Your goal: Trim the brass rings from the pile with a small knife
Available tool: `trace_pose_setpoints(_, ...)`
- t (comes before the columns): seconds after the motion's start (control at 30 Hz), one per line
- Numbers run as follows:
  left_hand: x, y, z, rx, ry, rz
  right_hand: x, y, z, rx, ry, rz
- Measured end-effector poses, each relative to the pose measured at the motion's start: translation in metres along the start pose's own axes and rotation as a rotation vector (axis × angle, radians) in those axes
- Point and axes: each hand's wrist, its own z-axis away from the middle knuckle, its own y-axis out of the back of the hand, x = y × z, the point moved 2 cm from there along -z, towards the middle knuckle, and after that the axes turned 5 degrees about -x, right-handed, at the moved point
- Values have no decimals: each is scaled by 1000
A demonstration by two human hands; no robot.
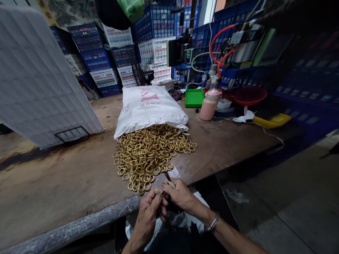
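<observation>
A heap of brass rings (151,152) spills from the open mouth of a white sack (150,107) onto the brown worktable (61,178). Both my hands meet just below the table's front edge, close to the nearest rings. My right hand (181,196) is closed around a thin dark tool (169,179) that points up toward the heap. My left hand (149,213) is pinched shut against the right hand's fingers; what it holds is too small to name. A bracelet sits on my right wrist. White cloth or a bag lies under my hands.
A large white grid crate (33,73) stands tilted at the left. A pink bottle (210,103), green tray (194,98), red bowl (249,95) and yellow scoop (271,120) sit at the right. Stacked blue and white crates (153,33) fill the back. Grey floor lies at right.
</observation>
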Motion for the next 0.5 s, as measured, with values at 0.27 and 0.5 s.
trace_pose_setpoints(0.27, 3, 4, -8, 28, 63, 104, 9, 2, -12, -27, -56, -58)
trace_pose_setpoints(0.5, 9, 4, -13, 90, 108, 79, 9, 11, -13, 167, 51, 334)
